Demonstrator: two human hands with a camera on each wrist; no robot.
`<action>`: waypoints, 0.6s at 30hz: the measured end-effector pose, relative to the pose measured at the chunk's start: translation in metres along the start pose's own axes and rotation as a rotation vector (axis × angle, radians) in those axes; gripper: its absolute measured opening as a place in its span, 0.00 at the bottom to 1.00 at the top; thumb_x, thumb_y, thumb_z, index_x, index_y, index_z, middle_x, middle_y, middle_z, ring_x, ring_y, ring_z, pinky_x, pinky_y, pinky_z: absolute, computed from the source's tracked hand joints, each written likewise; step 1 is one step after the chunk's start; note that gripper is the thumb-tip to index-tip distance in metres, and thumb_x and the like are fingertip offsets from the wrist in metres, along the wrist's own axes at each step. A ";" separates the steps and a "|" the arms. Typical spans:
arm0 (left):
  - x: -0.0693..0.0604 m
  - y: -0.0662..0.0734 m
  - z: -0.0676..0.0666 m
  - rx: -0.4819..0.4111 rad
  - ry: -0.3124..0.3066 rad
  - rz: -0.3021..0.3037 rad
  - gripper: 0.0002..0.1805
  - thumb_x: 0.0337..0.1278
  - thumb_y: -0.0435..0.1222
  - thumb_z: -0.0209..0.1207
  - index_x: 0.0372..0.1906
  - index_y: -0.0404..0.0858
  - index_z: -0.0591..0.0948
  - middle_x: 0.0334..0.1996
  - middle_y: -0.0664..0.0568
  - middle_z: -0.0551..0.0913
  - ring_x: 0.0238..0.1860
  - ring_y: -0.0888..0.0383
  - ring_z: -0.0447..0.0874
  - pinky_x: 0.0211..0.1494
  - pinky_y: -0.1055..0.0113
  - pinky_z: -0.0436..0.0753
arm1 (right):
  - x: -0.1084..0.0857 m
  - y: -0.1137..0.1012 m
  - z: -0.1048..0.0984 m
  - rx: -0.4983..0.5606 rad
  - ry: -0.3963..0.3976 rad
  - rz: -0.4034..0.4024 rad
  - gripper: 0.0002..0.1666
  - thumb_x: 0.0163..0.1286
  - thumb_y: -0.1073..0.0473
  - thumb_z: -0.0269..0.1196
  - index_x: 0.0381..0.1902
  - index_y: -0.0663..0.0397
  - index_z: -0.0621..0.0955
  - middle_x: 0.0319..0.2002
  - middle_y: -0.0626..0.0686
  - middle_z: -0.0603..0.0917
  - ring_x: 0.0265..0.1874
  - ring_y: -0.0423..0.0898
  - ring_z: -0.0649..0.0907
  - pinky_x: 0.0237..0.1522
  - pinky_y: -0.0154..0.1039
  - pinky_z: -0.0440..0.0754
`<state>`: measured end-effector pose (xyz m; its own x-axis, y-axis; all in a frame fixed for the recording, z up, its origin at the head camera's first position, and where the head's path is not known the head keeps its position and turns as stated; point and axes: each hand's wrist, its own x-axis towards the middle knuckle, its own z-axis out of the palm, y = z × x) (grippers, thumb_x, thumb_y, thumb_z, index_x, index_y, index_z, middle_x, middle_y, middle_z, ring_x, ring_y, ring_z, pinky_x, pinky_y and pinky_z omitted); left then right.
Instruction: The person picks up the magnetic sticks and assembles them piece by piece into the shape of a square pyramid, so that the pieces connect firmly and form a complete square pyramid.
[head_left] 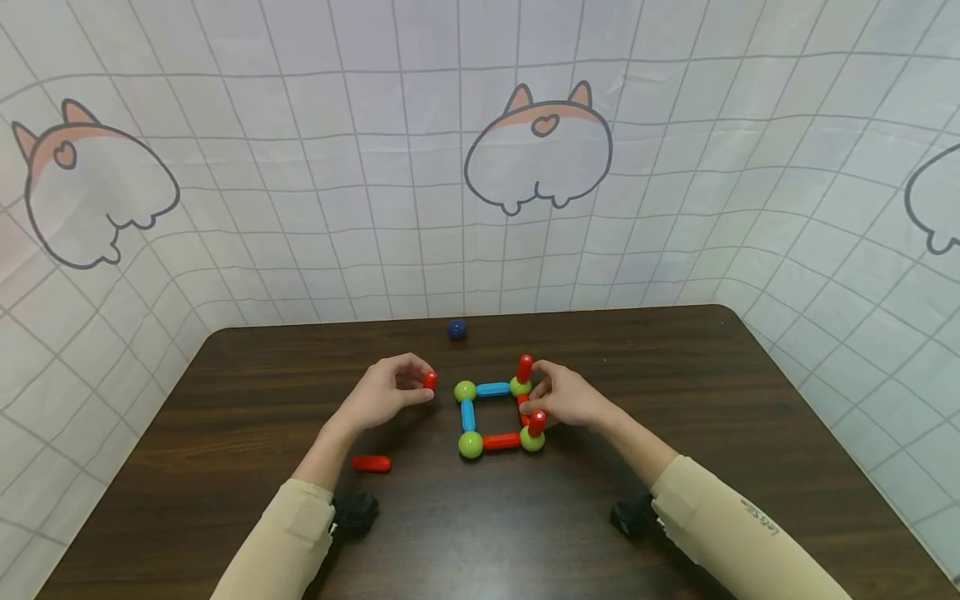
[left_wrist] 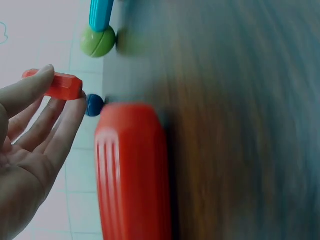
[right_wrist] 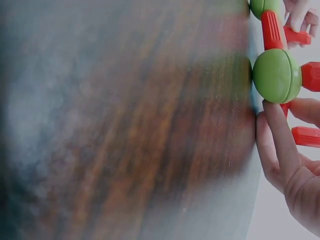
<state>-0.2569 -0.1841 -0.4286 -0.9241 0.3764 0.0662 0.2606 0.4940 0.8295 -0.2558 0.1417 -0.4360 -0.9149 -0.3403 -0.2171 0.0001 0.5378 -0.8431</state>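
My left hand [head_left: 386, 390] pinches a short red rod [left_wrist: 65, 86] between thumb and fingertips, above the table and left of a square frame. The frame lies flat, with green balls [head_left: 470, 445] at its corners. Blue rods [head_left: 492, 389] form its far and left sides; the near side is a red rod [head_left: 502, 441]. Around the right-hand side, another red rod, my right hand [head_left: 572, 398] curls its thumb and fingers, partly hiding it. Two red rods stand up from the right corners, one at the far ball [head_left: 525, 367] and one at the near ball [head_left: 537, 422].
A loose red rod [head_left: 372, 463] lies on the dark wooden table [head_left: 480, 525] near my left forearm. At the far edge sits a dark blue ball [head_left: 457, 330]. A white gridded cloth [head_left: 360, 208] with cartoon figures hangs behind the table and along its sides.
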 end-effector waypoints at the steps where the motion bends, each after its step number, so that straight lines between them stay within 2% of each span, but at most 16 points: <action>1: 0.001 0.001 0.001 -0.008 0.009 -0.001 0.13 0.61 0.33 0.71 0.49 0.39 0.83 0.43 0.52 0.86 0.47 0.53 0.84 0.54 0.54 0.82 | 0.000 -0.001 0.000 -0.004 0.000 0.000 0.41 0.67 0.62 0.72 0.72 0.67 0.65 0.41 0.57 0.84 0.33 0.49 0.85 0.39 0.44 0.87; 10: 0.012 0.007 0.013 -0.045 0.101 -0.012 0.16 0.62 0.34 0.71 0.53 0.39 0.84 0.44 0.51 0.87 0.48 0.53 0.85 0.55 0.52 0.82 | 0.001 -0.001 0.001 0.018 -0.008 -0.011 0.42 0.67 0.63 0.71 0.74 0.65 0.64 0.41 0.58 0.84 0.32 0.49 0.86 0.38 0.44 0.87; 13: 0.016 0.010 0.018 -0.071 0.116 -0.017 0.15 0.62 0.33 0.71 0.52 0.39 0.84 0.44 0.50 0.87 0.48 0.52 0.86 0.55 0.52 0.83 | 0.000 -0.001 0.002 0.031 -0.015 -0.016 0.44 0.68 0.64 0.71 0.75 0.66 0.63 0.40 0.58 0.83 0.32 0.48 0.86 0.38 0.44 0.88; 18: 0.021 0.015 0.025 -0.094 0.130 -0.012 0.15 0.61 0.32 0.71 0.52 0.38 0.84 0.43 0.50 0.87 0.48 0.52 0.86 0.55 0.53 0.83 | 0.000 -0.001 0.002 0.049 -0.024 -0.026 0.40 0.68 0.65 0.70 0.73 0.65 0.66 0.39 0.58 0.83 0.30 0.48 0.86 0.37 0.45 0.88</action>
<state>-0.2657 -0.1487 -0.4284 -0.9570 0.2632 0.1220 0.2275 0.4200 0.8786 -0.2547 0.1399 -0.4364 -0.9050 -0.3723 -0.2057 -0.0035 0.4901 -0.8717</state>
